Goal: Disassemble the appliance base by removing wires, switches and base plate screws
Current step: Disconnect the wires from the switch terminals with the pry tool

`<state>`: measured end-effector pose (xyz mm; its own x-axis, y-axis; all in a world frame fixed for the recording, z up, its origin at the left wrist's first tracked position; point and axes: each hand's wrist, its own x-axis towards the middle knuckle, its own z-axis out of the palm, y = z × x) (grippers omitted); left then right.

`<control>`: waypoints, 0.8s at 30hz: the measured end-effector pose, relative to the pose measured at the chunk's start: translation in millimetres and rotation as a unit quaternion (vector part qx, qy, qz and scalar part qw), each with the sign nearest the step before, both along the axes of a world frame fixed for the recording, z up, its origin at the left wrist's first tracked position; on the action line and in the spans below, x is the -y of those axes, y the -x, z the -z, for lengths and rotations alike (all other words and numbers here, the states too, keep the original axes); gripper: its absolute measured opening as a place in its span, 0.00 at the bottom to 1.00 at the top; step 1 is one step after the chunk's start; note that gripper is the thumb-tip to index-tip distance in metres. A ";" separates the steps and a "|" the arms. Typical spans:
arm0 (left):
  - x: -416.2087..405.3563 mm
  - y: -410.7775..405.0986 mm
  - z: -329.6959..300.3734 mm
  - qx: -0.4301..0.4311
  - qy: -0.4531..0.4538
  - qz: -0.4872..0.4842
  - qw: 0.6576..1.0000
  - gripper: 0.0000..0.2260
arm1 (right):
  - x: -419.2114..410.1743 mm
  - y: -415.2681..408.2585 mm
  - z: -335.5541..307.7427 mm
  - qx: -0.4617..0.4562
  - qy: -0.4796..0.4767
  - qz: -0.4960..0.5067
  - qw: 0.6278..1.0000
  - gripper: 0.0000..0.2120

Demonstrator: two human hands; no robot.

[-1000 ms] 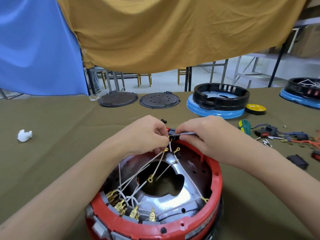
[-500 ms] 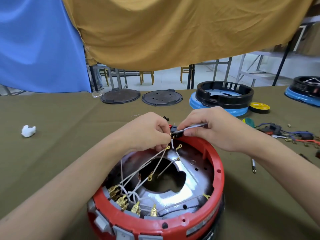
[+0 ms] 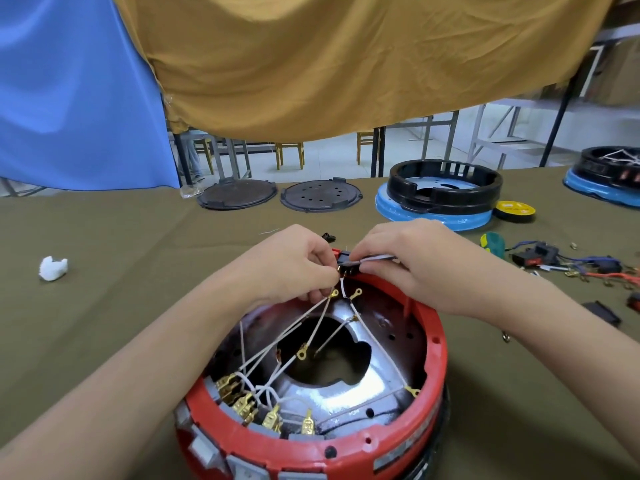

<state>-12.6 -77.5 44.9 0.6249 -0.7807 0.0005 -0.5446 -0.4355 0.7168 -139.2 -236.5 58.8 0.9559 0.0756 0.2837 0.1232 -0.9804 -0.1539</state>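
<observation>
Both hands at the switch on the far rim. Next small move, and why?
Probably pull the white wire off the black switch: the left hand pinches at its terminals, the right hand steadies it with a thin tool, and the wire looks attached.

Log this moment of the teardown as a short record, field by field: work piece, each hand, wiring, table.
work piece: red appliance base, open side up, on the olive cloth
left hand: pinches white wires at the far rim
right hand: holds a thin metal tool against the small black switch
wiring: brass terminals line the near inner wall; several ring-ended leads hang loose
table, far: two dark round plates, a black ring on a blue base
table, right: removed switches and wires
</observation>
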 end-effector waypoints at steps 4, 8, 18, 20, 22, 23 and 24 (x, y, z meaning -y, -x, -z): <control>-0.4 1.9 -1.2 0.002 0.002 0.003 1.000 0.07 | 2.5 2.0 3.7 0.010 -0.019 -0.003 1.000 0.10; -0.4 1.9 -1.5 0.006 0.002 0.008 1.000 0.07 | 2.6 -2.2 4.8 0.016 -0.012 -0.008 1.000 0.10; -2.0 2.8 -2.8 0.005 0.000 0.017 1.000 0.07 | 15.5 -14.6 -8.4 -0.025 -0.099 -0.027 0.994 0.07; -2.2 2.1 -3.1 0.004 -0.002 0.016 1.000 0.07 | 15.8 -16.0 -8.3 -0.024 -0.102 -0.032 0.994 0.08; -2.4 1.5 -3.0 -0.001 -0.001 0.013 1.000 0.08 | 15.4 -16.4 -7.7 -0.026 -0.104 -0.034 0.994 0.08; -2.4 1.6 -2.8 -0.003 -0.001 0.012 1.000 0.08 | 15.8 -15.8 -7.3 -0.026 -0.106 -0.032 0.994 0.08; -2.6 1.9 -2.8 -0.005 -0.001 0.011 1.000 0.08 | 16.7 -14.4 -6.7 -0.024 -0.106 -0.030 0.994 0.08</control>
